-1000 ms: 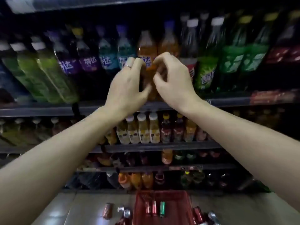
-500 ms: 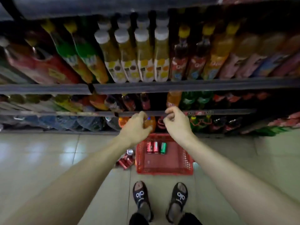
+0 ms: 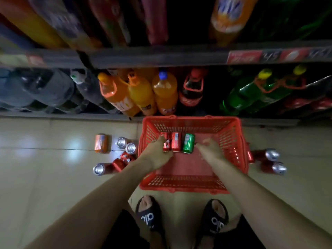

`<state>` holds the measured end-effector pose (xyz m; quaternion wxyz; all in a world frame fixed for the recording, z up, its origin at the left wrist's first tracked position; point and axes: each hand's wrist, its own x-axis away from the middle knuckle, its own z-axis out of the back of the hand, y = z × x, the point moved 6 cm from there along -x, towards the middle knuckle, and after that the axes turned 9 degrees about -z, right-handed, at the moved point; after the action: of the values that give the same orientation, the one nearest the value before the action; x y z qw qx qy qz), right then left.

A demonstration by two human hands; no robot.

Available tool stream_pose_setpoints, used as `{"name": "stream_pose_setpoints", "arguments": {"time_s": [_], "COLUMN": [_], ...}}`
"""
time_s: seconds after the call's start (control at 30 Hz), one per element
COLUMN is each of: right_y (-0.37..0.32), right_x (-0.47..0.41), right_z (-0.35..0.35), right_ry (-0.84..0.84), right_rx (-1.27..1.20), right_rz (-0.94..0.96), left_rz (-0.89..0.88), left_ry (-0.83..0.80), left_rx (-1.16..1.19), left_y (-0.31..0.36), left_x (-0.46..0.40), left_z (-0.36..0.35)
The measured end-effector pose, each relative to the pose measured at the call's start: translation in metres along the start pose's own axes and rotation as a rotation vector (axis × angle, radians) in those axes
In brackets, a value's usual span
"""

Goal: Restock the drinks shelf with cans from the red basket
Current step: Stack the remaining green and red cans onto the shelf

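Note:
The red basket [image 3: 233, 139] stands on the floor in front of the bottom shelf. Three cans lie side by side at its far end: two red ones [image 3: 175, 145] and a green one [image 3: 188, 145]. My left hand [image 3: 156, 153] is down inside the basket with its fingers curled over the leftmost red can [image 3: 167, 147], partly hiding it. My right hand [image 3: 210, 148], blurred and holding nothing, hovers with loosely bent fingers just right of the green can.
Loose cans lie on the tiles left of the basket, among them an orange can [image 3: 101, 143] and several red ones [image 3: 120, 164]; two more [image 3: 270, 155] lie to its right. Large bottles [image 3: 142, 92] fill the bottom shelf. My slippered feet [image 3: 149, 214] stand behind the basket.
Both hands dropped from the upper shelf bottles down into the basket, and the view tilted down. The left hand now lies on a red can.

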<state>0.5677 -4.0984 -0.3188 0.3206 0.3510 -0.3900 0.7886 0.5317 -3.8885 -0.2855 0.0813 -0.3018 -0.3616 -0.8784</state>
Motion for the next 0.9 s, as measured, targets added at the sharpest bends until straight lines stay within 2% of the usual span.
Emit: {"name": "stream_pose_setpoints", "arguments": {"time_s": [0.1,0.2,0.37,0.53,0.63,0.77,0.9], "right_y": [0.027,0.044,0.056,0.072,0.079,0.087,0.100], "right_x": [-0.068,-0.122,-0.184,-0.209,-0.216,-0.231,-0.244], "right_z": [-0.036,-0.061,-0.100,-0.118,-0.122,-0.118,-0.119], "right_ry": [-0.031,-0.051,-0.111,-0.103,-0.104,-0.087,-0.083], "right_rx": [-0.027,-0.049,-0.135,-0.255,-0.283,-0.289,-0.340], "right_rz": [-0.038,-0.054,-0.012,-0.067,-0.096,-0.106,-0.150], "left_rz": [0.012,0.098,0.245,0.327,0.347,0.406,0.421], "left_ry": [-0.012,0.000,0.131,0.176,0.152,0.237,0.272], "left_rx": [0.013,0.086,0.345,0.505,0.557,0.561,0.590], "left_y": [-0.048,-0.094,-0.177,-0.169,-0.205,-0.244,-0.214], "left_x": [-0.054,-0.108,-0.195,-0.192,-0.221,-0.246,-0.219], "left_z": [-0.048,-0.085,-0.129,-0.136,-0.158,-0.167,-0.151]}}
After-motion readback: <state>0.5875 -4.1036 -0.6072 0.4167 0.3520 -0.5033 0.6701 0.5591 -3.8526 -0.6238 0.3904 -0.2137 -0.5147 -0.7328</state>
